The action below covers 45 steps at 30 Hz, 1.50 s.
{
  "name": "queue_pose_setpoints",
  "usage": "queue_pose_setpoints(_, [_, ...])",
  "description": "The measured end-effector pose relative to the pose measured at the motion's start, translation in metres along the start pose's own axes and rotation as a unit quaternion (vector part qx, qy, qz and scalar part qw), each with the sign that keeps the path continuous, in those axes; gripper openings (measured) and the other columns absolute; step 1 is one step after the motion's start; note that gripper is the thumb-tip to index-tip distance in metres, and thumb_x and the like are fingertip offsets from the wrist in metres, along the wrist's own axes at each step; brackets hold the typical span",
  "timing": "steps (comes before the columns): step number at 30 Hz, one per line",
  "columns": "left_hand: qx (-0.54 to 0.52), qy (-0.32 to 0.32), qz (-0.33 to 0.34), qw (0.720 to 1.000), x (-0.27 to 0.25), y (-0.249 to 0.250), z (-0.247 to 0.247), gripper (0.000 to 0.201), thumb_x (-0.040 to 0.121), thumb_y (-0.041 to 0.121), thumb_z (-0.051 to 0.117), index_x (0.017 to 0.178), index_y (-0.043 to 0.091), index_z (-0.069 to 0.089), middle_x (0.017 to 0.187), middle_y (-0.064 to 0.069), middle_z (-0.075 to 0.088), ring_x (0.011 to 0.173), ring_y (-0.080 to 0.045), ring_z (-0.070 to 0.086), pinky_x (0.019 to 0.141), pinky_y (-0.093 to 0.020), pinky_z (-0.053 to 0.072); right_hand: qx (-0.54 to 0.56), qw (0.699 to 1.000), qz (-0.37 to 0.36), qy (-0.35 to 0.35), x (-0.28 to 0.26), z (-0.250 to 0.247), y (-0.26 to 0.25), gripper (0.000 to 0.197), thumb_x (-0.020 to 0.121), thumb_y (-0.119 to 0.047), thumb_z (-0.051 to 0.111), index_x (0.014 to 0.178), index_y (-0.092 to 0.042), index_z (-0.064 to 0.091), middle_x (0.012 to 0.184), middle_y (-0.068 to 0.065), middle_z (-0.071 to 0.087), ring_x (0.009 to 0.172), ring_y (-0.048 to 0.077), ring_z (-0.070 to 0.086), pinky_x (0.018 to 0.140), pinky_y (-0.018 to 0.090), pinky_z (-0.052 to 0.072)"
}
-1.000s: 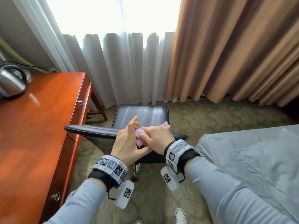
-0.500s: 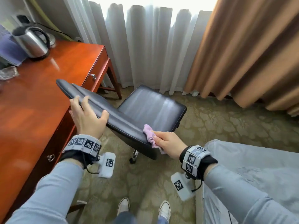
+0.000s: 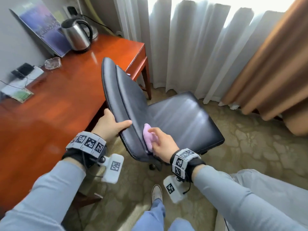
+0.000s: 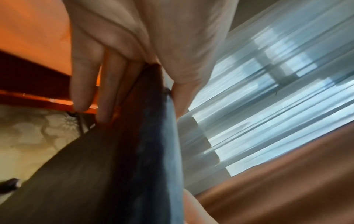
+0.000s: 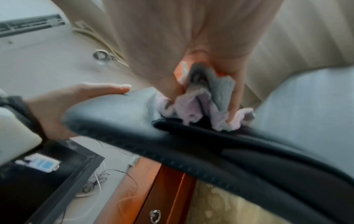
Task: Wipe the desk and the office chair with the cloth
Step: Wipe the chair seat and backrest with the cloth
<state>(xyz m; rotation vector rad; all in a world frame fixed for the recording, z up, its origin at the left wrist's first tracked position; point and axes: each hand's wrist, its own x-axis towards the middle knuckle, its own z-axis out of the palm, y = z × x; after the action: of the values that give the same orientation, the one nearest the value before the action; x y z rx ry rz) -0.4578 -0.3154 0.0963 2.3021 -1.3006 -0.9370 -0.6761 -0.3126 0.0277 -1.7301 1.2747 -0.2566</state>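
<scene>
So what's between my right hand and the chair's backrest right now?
The pink cloth. The head view shows the right hand pressing it against the backrest, and the right wrist view shows it bunched under the fingers.

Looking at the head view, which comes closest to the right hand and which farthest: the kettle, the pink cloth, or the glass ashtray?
From the right hand:
1. Pink cloth, held in its fingers against the chair back.
2. Glass ashtray, on the desk's left side.
3. Kettle, at the desk's far end, near the curtain.

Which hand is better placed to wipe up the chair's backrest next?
The right hand. It already presses the pink cloth against the lower backrest, near the seat. The left hand grips the backrest's edge, thumb across the front, steadying the chair, and holds no cloth.
</scene>
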Motion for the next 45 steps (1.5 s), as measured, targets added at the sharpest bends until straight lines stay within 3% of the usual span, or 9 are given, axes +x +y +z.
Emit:
queue_pose_setpoints(5, [0.030,-0.088,-0.050,0.994,0.043,0.003,-0.029,0.095,0.058,0.059,0.086,0.118,0.010,0.031,0.115,-0.008,0.057,0.101,-0.027,0.064,0.084,-0.049,0.057,-0.016,1.000,-0.012,-0.001,0.035,-0.013,-0.009,0.041,0.086,-0.011,0.049,0.126,-0.020,0.054,0.110,0.016,0.068,0.102,0.034,0.063,0.089,0.033,0.049])
queue_pose_setpoints(9, [0.067,-0.092,-0.082,0.990,0.064,0.013,-0.040,0.082,0.074,0.042,0.086,0.121,0.005,0.030,0.113,-0.012,0.057,0.100,-0.031,0.064,0.079,-0.051,0.059,-0.031,0.999,-0.029,-0.029,0.060,-0.026,-0.013,0.035,0.082,-0.016,0.050,0.115,-0.027,0.057,0.099,0.007,0.071,0.093,0.031,0.065,0.082,0.033,0.053])
queue_pose_setpoints(15, [0.141,-0.077,-0.143,0.977,0.086,0.036,-0.057,0.083,0.086,0.038,0.076,0.136,-0.002,0.024,0.132,-0.021,0.051,0.120,-0.037,0.053,0.100,-0.044,0.043,-0.086,0.993,-0.079,-0.024,0.103,-0.073,-0.036,0.055,0.067,-0.074,0.051,0.088,-0.025,0.064,0.078,-0.006,0.067,0.082,0.020,0.063,0.077,0.027,0.052])
queue_pose_setpoints(21, [0.189,-0.056,-0.175,0.965,0.119,0.048,-0.067,0.096,0.089,0.036,0.072,0.154,0.008,0.008,0.146,-0.021,0.045,0.131,-0.039,0.047,0.109,-0.048,0.037,-0.283,0.930,-0.236,-0.007,0.181,-0.115,-0.086,0.053,0.094,-0.048,0.051,0.142,-0.040,0.030,0.100,-0.001,0.065,0.088,0.032,0.064,0.073,0.038,0.052])
queue_pose_setpoints(25, [0.208,-0.048,-0.153,0.965,0.148,0.053,-0.077,0.092,0.085,0.034,0.077,0.151,0.010,0.019,0.140,-0.019,0.051,0.127,-0.040,0.050,0.107,-0.048,0.040,-0.450,0.837,-0.307,-0.044,0.232,-0.119,-0.134,0.075,0.096,-0.021,0.051,0.149,-0.051,0.006,0.154,0.013,0.021,0.065,0.029,0.053,0.051,0.032,0.042])
queue_pose_setpoints(29, [0.230,-0.052,-0.124,0.964,0.183,0.054,-0.087,0.104,0.083,0.035,0.078,0.158,0.015,0.009,0.144,-0.016,0.050,0.131,-0.038,0.049,0.108,-0.045,0.040,-0.520,0.784,-0.329,-0.087,0.274,-0.102,-0.175,0.075,0.098,-0.034,0.051,0.150,-0.054,0.000,0.164,-0.001,-0.012,0.073,0.027,0.060,0.050,0.029,0.043])
queue_pose_setpoints(34, [0.245,-0.056,-0.063,0.966,0.219,0.065,-0.100,0.086,0.080,0.037,0.081,0.147,0.014,0.034,0.137,-0.013,0.056,0.122,-0.035,0.056,0.096,-0.041,0.047,-0.517,0.806,-0.274,-0.088,0.314,-0.106,-0.192,0.072,0.092,-0.039,0.057,0.149,-0.048,0.014,0.161,-0.002,0.008,0.098,0.033,0.064,0.072,0.039,0.055])
queue_pose_setpoints(40, [0.275,0.023,0.017,0.961,0.251,0.086,-0.102,0.050,0.079,0.046,0.079,0.114,0.019,0.057,0.111,-0.008,0.067,0.100,-0.034,0.064,0.074,-0.036,0.047,-0.519,0.831,-0.200,-0.033,0.346,-0.132,-0.180,0.067,0.093,-0.042,0.053,0.146,-0.049,0.012,0.162,-0.004,0.005,0.097,0.034,0.065,0.066,0.036,0.050])
queue_pose_setpoints(45, [0.245,0.118,0.075,0.959,0.254,0.097,-0.087,0.044,0.090,0.037,0.070,0.126,0.020,0.054,0.121,-0.007,0.063,0.109,-0.036,0.062,0.083,-0.041,0.048,-0.496,0.857,-0.143,0.002,0.367,-0.152,-0.169,0.070,0.093,-0.039,0.053,0.147,-0.047,0.009,0.162,-0.004,0.001,0.100,0.035,0.064,0.067,0.037,0.051])
